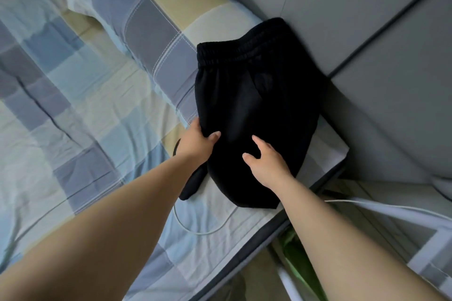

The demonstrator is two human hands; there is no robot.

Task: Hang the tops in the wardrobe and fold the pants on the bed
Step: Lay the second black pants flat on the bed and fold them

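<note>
Folded black fabric pants (256, 105) lie on the checked-sheet bed (73, 105); left hand (198, 144) grips their edge, right hand (266, 161) presses on top.

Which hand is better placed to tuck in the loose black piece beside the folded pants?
Probably the left hand: it grips the pants edge, just above that piece. The right hand rests farther away.

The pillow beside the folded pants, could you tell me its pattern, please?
Blue, grey and pale-yellow checked fabric pillow, clearest in the head view.

No writing, label, brand or number could be read; a faint mark on the black pants (256, 105) was perhaps a logo.
</note>
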